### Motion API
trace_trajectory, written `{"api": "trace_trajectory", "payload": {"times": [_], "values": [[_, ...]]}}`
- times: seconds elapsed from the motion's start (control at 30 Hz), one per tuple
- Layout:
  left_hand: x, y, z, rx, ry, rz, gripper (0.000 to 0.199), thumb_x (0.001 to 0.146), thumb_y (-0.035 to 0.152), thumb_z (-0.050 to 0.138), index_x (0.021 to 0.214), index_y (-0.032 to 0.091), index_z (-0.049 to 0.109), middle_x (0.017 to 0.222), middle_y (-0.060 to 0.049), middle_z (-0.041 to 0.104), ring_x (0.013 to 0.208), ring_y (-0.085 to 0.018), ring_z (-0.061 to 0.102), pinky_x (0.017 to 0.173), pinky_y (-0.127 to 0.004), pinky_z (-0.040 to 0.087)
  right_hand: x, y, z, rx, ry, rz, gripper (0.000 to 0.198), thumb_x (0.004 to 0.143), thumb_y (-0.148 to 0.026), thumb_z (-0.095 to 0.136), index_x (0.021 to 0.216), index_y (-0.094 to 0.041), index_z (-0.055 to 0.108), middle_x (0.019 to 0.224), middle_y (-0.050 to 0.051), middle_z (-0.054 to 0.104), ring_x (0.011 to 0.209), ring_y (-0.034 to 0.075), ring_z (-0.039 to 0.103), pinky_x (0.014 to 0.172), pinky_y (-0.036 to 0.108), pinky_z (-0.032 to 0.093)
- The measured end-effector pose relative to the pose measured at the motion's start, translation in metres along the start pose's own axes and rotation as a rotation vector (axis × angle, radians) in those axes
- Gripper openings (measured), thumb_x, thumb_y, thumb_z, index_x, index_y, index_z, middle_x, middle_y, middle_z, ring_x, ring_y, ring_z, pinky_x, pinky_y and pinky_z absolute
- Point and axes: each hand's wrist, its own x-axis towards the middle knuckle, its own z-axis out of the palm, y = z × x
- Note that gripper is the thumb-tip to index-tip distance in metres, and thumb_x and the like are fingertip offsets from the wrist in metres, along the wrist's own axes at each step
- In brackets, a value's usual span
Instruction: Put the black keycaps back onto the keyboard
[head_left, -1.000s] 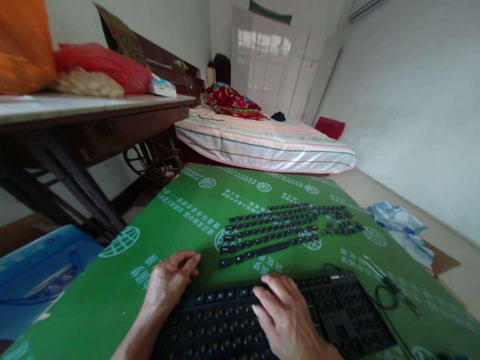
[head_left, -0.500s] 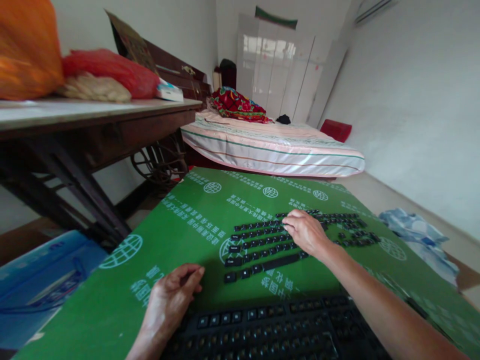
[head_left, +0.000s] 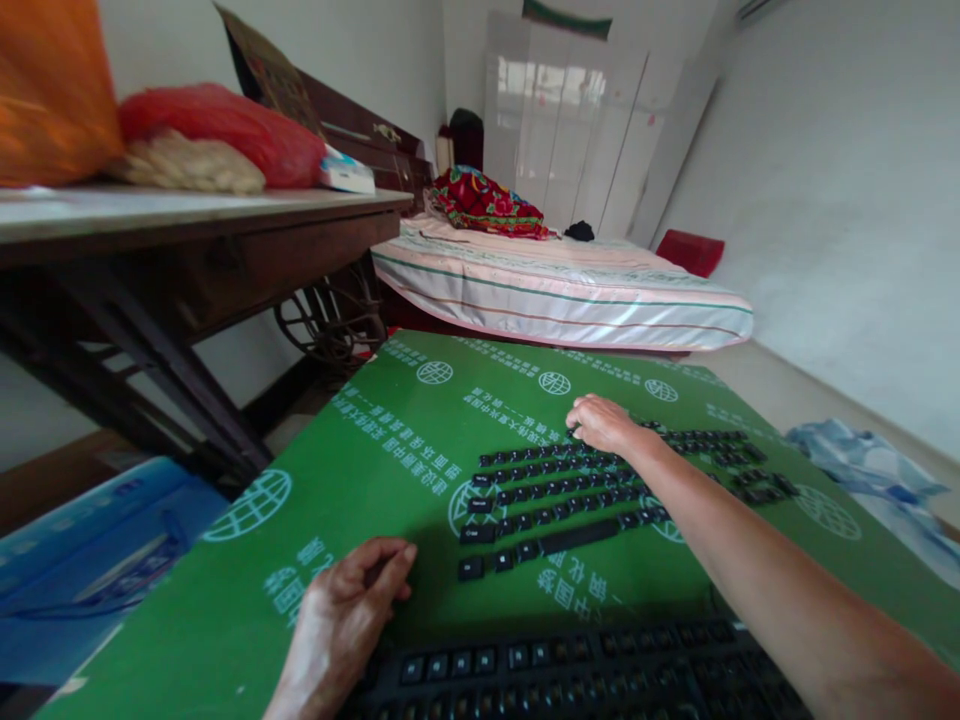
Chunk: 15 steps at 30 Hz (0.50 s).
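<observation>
Black keycaps (head_left: pixel 555 487) lie in slanted rows on the green board, with a long spacebar (head_left: pixel 579 537) in the row nearest me. At the left end of the farthest row, my right hand (head_left: pixel 600 424) has its fingertips pinched on a keycap (head_left: pixel 572 432), which they partly cover. My left hand (head_left: pixel 352 610) rests on the board left of the rows with fingers curled and thumb pressed in; whatever it may hold is hidden. Close to me lies a black keyboard (head_left: pixel 592 665), cut off by the lower edge, with a few caps on its top row and bare key seats elsewhere.
The green board (head_left: pixel 390 440) carries pale printed lettering and globes. On the left stand a table (head_left: pixel 285 205) with bags and a blue box (head_left: pixel 97 580). A bed (head_left: pixel 555 280) is beyond the board, and a bluish cloth (head_left: pixel 862 465) lies at right.
My right hand has shifted to the far row's left end. The camera view has turned slightly, so things sit a little further right. My left hand stays curled in place.
</observation>
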Motion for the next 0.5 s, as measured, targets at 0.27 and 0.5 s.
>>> {"api": "trace_trajectory", "payload": {"times": [0.27, 0.5], "values": [[-0.0022, 0.0007, -0.0015, 0.008, -0.002, -0.024, 0.048, 0.056, 0.063, 0.06, 0.076, 0.019, 0.068, 0.049, -0.001, 0.062, 0.047, -0.018, 0.056, 0.044, -0.026, 0.044, 0.0078, -0.0015, 0.0007, -0.012, -0.052, -0.006, 0.013, 0.079, -0.017, 0.064, 0.086, -0.022, 0.074, 0.097, 0.006, 0.068, 0.1, 0.02, 0.057, 0.078, 0.026, 0.042], [-0.0021, 0.0025, 0.0, 0.008, -0.001, -0.027, 0.047, 0.058, 0.061, 0.059, 0.077, 0.019, 0.068, 0.049, -0.001, 0.062, 0.046, -0.017, 0.054, 0.045, -0.025, 0.043, 0.0095, -0.0054, -0.004, 0.026, -0.041, 0.012, 0.012, 0.078, -0.014, 0.062, 0.076, -0.018, 0.073, 0.09, 0.007, 0.069, 0.095, 0.018, 0.058, 0.077, 0.025, 0.041]]}}
